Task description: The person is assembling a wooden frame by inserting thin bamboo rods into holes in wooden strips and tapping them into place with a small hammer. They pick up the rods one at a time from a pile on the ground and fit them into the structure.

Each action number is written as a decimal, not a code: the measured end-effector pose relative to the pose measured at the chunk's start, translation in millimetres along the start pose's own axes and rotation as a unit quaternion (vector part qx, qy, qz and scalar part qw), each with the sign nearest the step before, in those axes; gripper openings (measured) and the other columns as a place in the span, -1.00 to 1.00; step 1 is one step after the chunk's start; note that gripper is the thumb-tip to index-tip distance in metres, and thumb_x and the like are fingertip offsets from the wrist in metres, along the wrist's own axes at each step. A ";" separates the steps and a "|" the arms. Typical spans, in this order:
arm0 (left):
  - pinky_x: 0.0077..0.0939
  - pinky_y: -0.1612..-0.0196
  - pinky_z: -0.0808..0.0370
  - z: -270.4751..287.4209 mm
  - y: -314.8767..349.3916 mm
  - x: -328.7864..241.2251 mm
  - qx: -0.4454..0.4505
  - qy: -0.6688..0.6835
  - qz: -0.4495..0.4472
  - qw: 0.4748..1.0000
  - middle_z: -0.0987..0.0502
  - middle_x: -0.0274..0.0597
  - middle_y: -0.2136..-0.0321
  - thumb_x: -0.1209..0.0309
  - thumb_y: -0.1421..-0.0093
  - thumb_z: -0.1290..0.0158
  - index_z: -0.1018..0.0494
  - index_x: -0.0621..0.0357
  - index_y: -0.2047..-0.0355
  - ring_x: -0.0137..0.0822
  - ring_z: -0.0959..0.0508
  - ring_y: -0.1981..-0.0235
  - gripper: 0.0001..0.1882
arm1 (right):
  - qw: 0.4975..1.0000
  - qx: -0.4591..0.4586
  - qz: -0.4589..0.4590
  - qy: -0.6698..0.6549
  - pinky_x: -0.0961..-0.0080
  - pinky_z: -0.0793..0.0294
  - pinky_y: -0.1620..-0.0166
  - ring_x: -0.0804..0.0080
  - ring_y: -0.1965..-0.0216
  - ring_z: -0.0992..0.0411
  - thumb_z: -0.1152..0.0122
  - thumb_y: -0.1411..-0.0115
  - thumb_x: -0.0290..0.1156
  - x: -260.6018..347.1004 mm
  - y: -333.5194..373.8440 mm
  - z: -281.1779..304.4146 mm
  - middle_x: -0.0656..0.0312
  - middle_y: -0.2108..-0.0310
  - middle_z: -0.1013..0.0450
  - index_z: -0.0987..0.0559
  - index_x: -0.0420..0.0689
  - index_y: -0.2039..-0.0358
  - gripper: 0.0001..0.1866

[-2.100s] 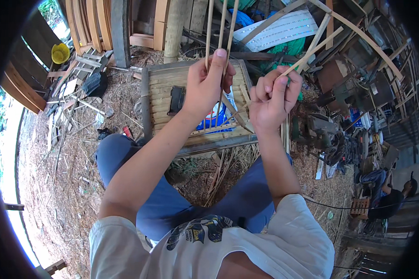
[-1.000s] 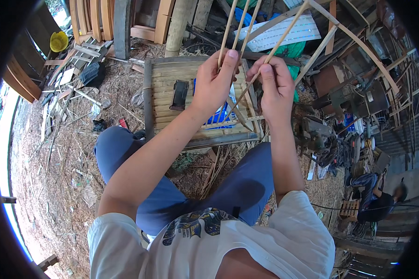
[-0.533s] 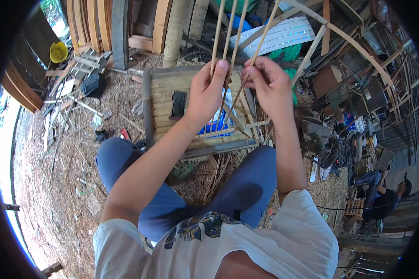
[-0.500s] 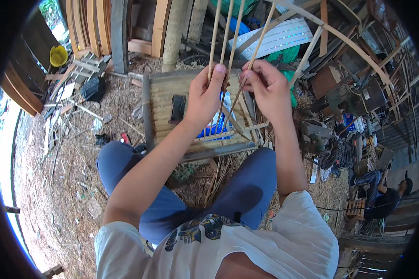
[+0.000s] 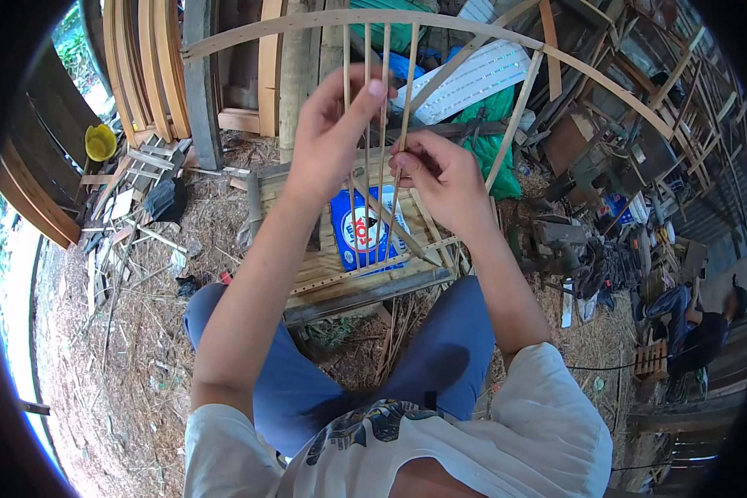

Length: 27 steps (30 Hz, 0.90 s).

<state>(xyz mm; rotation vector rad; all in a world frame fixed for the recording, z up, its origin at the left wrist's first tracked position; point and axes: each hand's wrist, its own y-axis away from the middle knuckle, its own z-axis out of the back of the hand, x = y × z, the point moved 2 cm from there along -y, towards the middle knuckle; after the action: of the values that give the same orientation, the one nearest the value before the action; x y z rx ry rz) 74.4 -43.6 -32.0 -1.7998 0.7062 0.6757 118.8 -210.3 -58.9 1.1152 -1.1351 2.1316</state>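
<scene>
A curved wooden strip with small holes point(image 5: 307, 22) arches above my hands, with several thin wooden rods point(image 5: 412, 62) hanging down from it. Their lower ends run toward a straight strip with holes point(image 5: 328, 282) near my knees. My left hand point(image 5: 334, 129) is closed around rods on the left, thumb raised and fingers partly behind them. Lower and to the right, my right hand point(image 5: 444, 174) pinches the rightmost of these rods between thumb and fingers. Under the frame a blue and white packet point(image 5: 340, 241) lies on a low slatted bench point(image 5: 307, 299).
Scrap wood point(image 5: 145, 170) and a yellow container point(image 5: 100, 144) are at the left. Green plastic bags point(image 5: 494, 149) and a white panel point(image 5: 473, 83) lie beyond my right hand. At the far right another person point(image 5: 697, 332) sits among wooden pieces. Shavings cover the ground point(image 5: 141, 332).
The frame has come lower and nearer, so its curved strip now shows. My left hand has moved up and left along the rods; my right hand has moved down and left.
</scene>
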 end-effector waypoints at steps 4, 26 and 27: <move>-0.50 0.17 -0.54 -1.6 -35.8 -20.6 -0.020 -0.040 -0.017 0.999 -0.62 -0.20 0.23 0.07 -0.39 -0.10 -0.48 0.23 -0.01 -0.43 -0.59 0.25 -0.55 | 1.000 0.010 0.004 0.012 0.50 -0.65 0.25 0.54 0.30 -0.59 -0.21 -0.33 -0.55 -4.1 -7.0 -2.4 0.19 0.31 -0.62 -0.59 -0.27 0.16 -0.89; -0.48 0.13 -0.52 17.8 -109.3 19.7 -0.092 -0.125 -0.054 0.986 -0.59 -0.23 0.25 0.08 -0.37 -0.11 -0.52 0.20 -0.03 -0.44 -0.58 0.22 -0.55 | 0.998 -0.017 0.040 0.040 0.61 -0.45 0.30 0.63 0.41 -0.42 -0.13 -0.32 -0.66 -34.8 -34.3 -4.0 0.28 0.39 -0.49 -0.50 -0.19 -0.08 -0.67; -0.49 0.12 -0.51 19.0 -111.1 20.4 -0.104 -0.134 -0.056 0.984 -0.59 -0.24 0.26 0.07 -0.37 -0.12 -0.53 0.20 -0.01 -0.45 -0.56 0.23 -0.56 | 0.999 -0.017 0.024 0.021 0.59 -0.46 0.29 0.62 0.40 -0.41 -0.12 -0.31 -0.67 -31.3 -35.5 -3.3 0.29 0.40 -0.48 -0.51 -0.22 -0.02 -0.72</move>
<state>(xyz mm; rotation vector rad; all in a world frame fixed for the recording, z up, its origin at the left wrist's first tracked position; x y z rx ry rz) 167.4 3.1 15.7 -1.8743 0.3607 0.9223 159.9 -189.3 -70.0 1.0328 -1.1845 2.1543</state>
